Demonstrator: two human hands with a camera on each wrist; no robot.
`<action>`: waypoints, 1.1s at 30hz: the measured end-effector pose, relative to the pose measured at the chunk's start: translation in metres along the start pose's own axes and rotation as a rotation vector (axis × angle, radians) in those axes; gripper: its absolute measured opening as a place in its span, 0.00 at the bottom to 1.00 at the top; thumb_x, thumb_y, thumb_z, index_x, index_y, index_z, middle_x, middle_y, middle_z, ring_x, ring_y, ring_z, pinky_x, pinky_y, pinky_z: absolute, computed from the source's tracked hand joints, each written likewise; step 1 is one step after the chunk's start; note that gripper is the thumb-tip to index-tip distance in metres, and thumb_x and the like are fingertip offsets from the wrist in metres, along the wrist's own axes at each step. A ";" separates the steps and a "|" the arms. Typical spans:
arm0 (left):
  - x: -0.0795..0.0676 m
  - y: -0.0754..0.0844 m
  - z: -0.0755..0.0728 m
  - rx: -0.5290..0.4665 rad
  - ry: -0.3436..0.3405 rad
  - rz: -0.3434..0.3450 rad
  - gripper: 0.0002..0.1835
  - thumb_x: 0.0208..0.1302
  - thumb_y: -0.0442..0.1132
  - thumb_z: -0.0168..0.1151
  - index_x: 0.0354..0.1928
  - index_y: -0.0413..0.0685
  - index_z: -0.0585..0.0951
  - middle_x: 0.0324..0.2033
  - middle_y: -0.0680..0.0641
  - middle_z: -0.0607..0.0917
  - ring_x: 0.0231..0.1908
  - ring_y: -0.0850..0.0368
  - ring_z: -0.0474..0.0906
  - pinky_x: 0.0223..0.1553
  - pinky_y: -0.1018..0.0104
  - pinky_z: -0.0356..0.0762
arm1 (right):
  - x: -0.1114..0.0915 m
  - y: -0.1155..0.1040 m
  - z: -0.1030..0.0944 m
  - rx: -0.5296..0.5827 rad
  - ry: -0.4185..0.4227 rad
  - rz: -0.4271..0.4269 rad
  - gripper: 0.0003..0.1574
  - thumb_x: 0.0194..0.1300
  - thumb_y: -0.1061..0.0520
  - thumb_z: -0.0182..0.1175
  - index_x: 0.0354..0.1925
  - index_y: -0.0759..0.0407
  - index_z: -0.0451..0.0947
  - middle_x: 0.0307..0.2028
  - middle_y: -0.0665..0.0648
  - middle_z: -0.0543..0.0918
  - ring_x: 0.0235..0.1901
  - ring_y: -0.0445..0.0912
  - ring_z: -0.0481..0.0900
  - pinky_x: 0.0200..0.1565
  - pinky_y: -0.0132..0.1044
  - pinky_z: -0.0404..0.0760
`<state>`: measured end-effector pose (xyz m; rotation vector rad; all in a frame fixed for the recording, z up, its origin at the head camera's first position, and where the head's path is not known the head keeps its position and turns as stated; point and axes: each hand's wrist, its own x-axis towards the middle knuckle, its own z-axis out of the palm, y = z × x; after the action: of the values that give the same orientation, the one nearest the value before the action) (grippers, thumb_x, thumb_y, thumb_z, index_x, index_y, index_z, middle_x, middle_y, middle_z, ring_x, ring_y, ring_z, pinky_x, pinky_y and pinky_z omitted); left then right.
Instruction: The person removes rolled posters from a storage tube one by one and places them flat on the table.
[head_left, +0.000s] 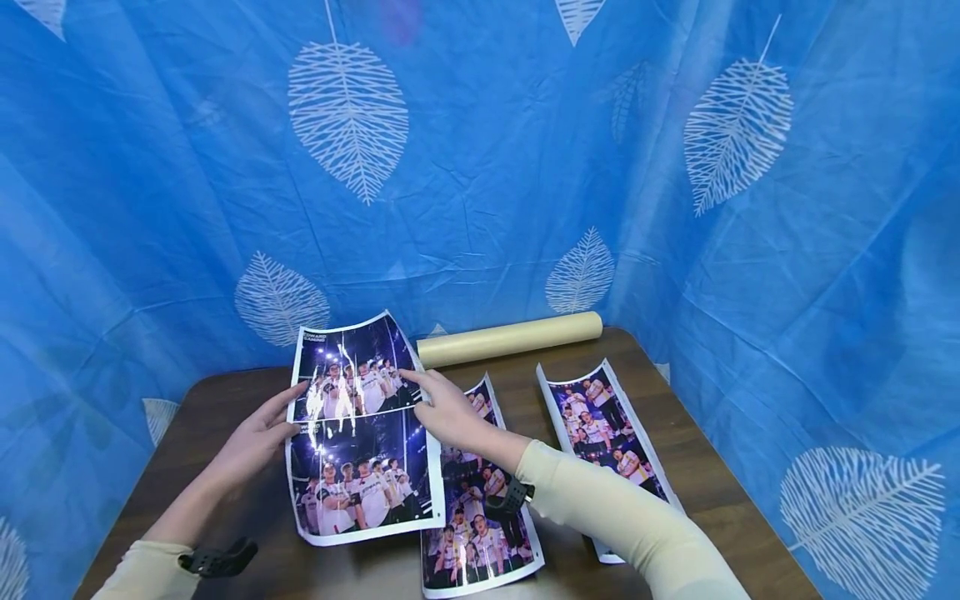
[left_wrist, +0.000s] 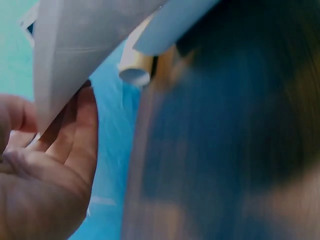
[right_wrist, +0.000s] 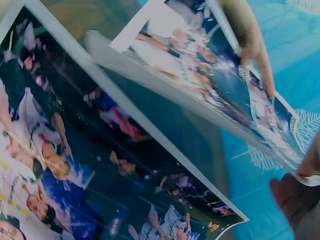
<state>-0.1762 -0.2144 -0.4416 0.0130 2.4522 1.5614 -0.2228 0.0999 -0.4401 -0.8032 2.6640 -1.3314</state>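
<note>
A glossy print with two stacked group photos is held up above the left side of the table, its lower edge bowed. My left hand grips the print's left edge, with the white back of the sheet between thumb and fingers in the left wrist view. At the right edge, my right hand pinches the same sheet, its index finger lying across the picture. Under my right forearm lies a second photo print, partly hidden by the held one.
A third print with curled edges lies on the right of the brown table, partly behind my right sleeve. A cream paper roll rests along the back edge. Blue leaf-patterned curtain hangs behind and at both sides.
</note>
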 end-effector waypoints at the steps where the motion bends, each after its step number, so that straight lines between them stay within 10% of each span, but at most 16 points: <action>1: -0.001 -0.005 -0.003 0.015 -0.013 -0.001 0.37 0.79 0.40 0.50 0.83 0.55 0.48 0.77 0.29 0.53 0.66 0.28 0.69 0.58 0.38 0.76 | 0.000 0.000 0.003 -0.021 -0.027 0.012 0.43 0.65 0.65 0.51 0.77 0.49 0.64 0.68 0.56 0.73 0.45 0.48 0.78 0.47 0.40 0.78; 7: -0.004 -0.033 -0.021 0.005 -0.133 0.041 0.43 0.73 0.30 0.55 0.82 0.47 0.45 0.72 0.22 0.58 0.57 0.34 0.78 0.46 0.50 0.84 | 0.001 -0.004 0.020 -0.279 -0.198 -0.012 0.47 0.61 0.65 0.60 0.77 0.54 0.62 0.70 0.58 0.73 0.70 0.51 0.67 0.67 0.42 0.70; 13: -0.004 -0.053 -0.035 0.001 -0.222 0.033 0.46 0.71 0.28 0.57 0.82 0.44 0.42 0.71 0.19 0.57 0.53 0.37 0.81 0.44 0.51 0.85 | 0.004 -0.013 0.035 -0.498 -0.321 -0.094 0.43 0.67 0.58 0.65 0.77 0.53 0.64 0.66 0.53 0.77 0.58 0.46 0.75 0.57 0.35 0.74; 24: 0.009 -0.062 -0.027 0.366 -0.216 -0.037 0.46 0.62 0.29 0.66 0.78 0.32 0.53 0.68 0.18 0.60 0.59 0.27 0.72 0.53 0.40 0.79 | 0.014 -0.021 0.057 -0.856 -0.438 -0.155 0.27 0.65 0.54 0.65 0.62 0.44 0.81 0.52 0.42 0.86 0.42 0.43 0.76 0.47 0.40 0.71; 33: 0.018 -0.066 -0.021 0.470 -0.220 -0.075 0.46 0.59 0.31 0.72 0.75 0.28 0.57 0.64 0.20 0.67 0.60 0.24 0.69 0.58 0.29 0.69 | 0.020 -0.018 0.071 -0.980 -0.490 -0.126 0.23 0.64 0.54 0.68 0.58 0.41 0.81 0.47 0.40 0.87 0.41 0.43 0.76 0.46 0.39 0.68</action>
<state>-0.1906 -0.2595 -0.4956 0.1609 2.5422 0.8714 -0.2132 0.0297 -0.4677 -1.1593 2.7369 0.2785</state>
